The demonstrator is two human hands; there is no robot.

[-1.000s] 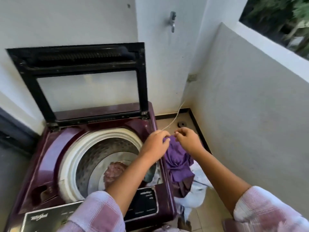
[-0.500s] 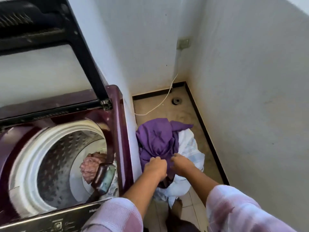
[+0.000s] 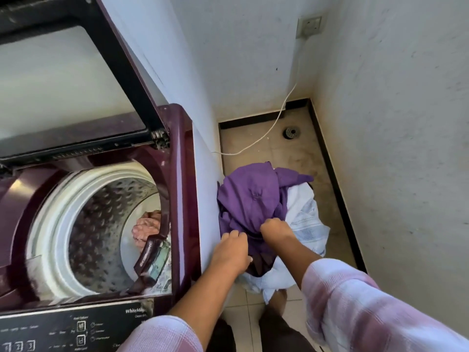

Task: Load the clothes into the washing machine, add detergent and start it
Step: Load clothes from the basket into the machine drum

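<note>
A maroon top-loading washing machine [image 3: 179, 158] stands at the left with its lid [image 3: 76, 80] raised. Its steel drum [image 3: 101, 224] holds a pink garment [image 3: 147, 228]. On the floor to the right of the machine lies a pile of clothes: a purple garment [image 3: 253, 199] on top of white cloth [image 3: 304, 219]. Both of my hands are down in this pile. My left hand [image 3: 232, 248] is closed at the near left edge of the purple garment. My right hand [image 3: 275, 231] grips a fold of the same garment.
The control panel [image 3: 76, 329] runs along the machine's near edge. A white cable [image 3: 276, 120] trails from a wall socket [image 3: 308, 26] across the tiled floor, beside a floor drain [image 3: 290, 132]. White walls close in behind and to the right.
A second ago both hands held the purple garment up beside the machine's rim. The garment and my hands have come down onto the pile on the floor, and my view has swung right and down.
</note>
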